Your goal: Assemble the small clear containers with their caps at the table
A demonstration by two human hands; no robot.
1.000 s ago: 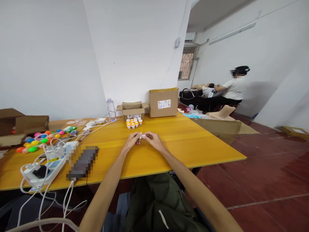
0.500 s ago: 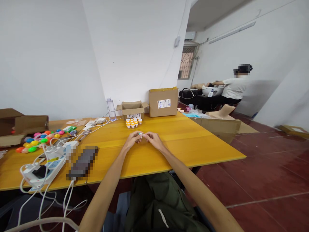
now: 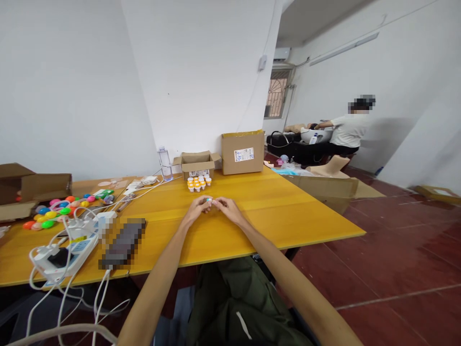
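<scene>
My left hand (image 3: pixel 196 209) is closed in a pinch round a small white-and-teal piece (image 3: pixel 209 200), low over the yellow table (image 3: pixel 281 202). Against the same piece, the fingertips of my right hand (image 3: pixel 228 210) are pressed together from the right. Fingers cover most of it, so its kind does not show. Just beyond my hands stands a tight group of several small containers (image 3: pixel 197 184) with white and orange parts. An open cardboard box (image 3: pixel 197 166) is right behind them.
A taped carton (image 3: pixel 243 153) and a clear bottle (image 3: pixel 164 163) stand at the back. To the left lie a power strip (image 3: pixel 81 245), a phone (image 3: pixel 123 244), cables and colourful plastic balls (image 3: pixel 50 213). A person (image 3: pixel 349 127) sits beyond the table at a white basin.
The fingers of both hands have shifted slightly round the small piece, and more of its teal part shows. Both arms stay in nearly the same place.
</scene>
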